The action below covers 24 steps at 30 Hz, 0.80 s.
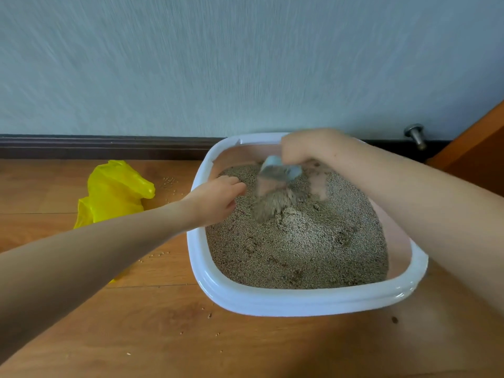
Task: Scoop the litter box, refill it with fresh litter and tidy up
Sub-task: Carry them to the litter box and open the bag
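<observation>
A white-rimmed litter box [272, 298] with pink inner walls stands on the wooden floor, filled with grey-brown litter [308, 249]. My right hand [305, 148] grips the handle of a pale blue scoop [281, 170] at the box's far side. The scoop is blurred, and litter streams down from it into the box. My left hand [215, 199] grips the box's left rim, fingers curled over the edge and touching the litter.
A crumpled yellow plastic bag [114, 195] lies on the floor left of the box. Stray litter grains dot the floor around it. A dark baseboard [103, 145] runs along the wall. A metal door stop [416, 136] and an orange wooden door [474, 148] are at the right.
</observation>
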Available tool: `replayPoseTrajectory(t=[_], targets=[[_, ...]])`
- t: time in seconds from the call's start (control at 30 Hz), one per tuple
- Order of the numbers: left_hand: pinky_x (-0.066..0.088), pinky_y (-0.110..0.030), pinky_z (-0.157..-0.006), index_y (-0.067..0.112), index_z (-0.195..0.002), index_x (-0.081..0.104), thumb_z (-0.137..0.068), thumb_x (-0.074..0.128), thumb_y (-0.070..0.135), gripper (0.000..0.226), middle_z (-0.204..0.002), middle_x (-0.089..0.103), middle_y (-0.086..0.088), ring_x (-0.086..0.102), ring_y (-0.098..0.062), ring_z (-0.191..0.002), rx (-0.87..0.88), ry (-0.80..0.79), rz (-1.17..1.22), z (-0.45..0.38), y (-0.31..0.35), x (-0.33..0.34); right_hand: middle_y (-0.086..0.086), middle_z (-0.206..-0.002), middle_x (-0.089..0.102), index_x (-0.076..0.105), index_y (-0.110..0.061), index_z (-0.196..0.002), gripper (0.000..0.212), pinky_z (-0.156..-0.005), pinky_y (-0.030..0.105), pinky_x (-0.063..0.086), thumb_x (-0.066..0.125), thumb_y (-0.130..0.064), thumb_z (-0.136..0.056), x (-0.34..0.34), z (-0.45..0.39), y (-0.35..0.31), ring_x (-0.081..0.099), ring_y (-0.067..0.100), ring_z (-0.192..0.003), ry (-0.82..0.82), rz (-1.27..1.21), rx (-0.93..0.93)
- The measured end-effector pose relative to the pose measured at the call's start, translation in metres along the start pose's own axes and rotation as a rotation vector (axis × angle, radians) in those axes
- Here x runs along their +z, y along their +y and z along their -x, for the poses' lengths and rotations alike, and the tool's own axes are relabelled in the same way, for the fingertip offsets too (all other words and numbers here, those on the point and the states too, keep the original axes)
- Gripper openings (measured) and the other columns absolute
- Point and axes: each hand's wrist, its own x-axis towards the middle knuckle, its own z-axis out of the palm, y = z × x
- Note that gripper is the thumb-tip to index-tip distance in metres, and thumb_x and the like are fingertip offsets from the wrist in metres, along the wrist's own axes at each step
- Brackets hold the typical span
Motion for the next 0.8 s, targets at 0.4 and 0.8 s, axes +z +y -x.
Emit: replayPoseTrajectory(t=[0.4,0.8], targets=[[0.041,-0.037,-0.094,0.015,-0.121,0.054,-0.089,0.044,0.009,0.035,-0.106,0.053,0.000,0.049,-0.020,-0.104,-0.005,-0.046,-0.037,0.000,-0.001,0.000,0.007,-0.080,0.051,0.053,-0.008,-0.092,0.011,-0.063,0.031,0.041,0.042,-0.006,-0.090,0.019,-0.022,-0.006,0.051,0.024,-0.074,0.139,-0.005,0.024],[0.042,-0.035,-0.093,0.015,-0.124,0.053,-0.089,0.045,0.009,0.036,-0.107,0.053,-0.001,0.049,-0.020,-0.105,-0.011,-0.054,-0.019,-0.001,0.000,0.001,0.003,-0.071,0.048,0.048,-0.010,-0.076,0.014,-0.062,0.029,0.041,0.044,-0.009,-0.089,0.013,-0.024,-0.010,0.049,0.019,-0.064,0.152,0.023,-0.005]])
